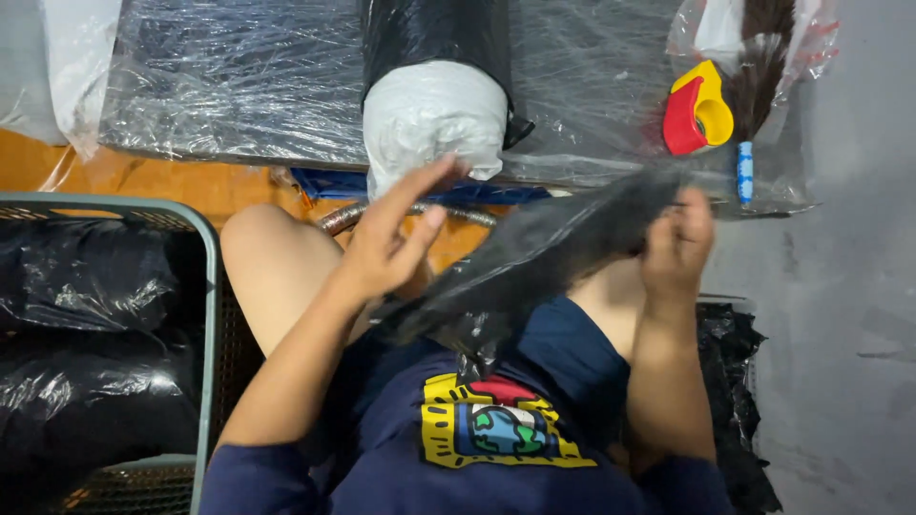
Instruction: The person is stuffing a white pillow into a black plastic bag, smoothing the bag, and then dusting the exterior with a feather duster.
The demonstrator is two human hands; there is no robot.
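- While a black plastic bag (pixel 534 262) is stretched between both hands over the lap, the step in hand is judged to be the opening or spreading of that bag, its film blurred in the head view.
- At about 9 o'clock of the bag, the left hand (pixel 391 243) is seen with fingers extended and loose, only the lower fingers appearing to touch the bag's edge.
- At about 3 o'clock, the right hand (pixel 677 243) is clenched on the bag's upper end.
- At 9 o'clock of the knee, a grey crate (pixel 205 286) filled with black bagged bundles (pixel 86 286) is found.
- Further off, at 12 o'clock, a white-capped roll in black wrap (pixel 434 110) is laid on a film-covered board (pixel 239 86).
- At 2 o'clock, a red and yellow tape dispenser (pixel 697 110) is seen.
- A firmer pinch by the left fingers is judged to be needed next, so that the mouth can be parted.
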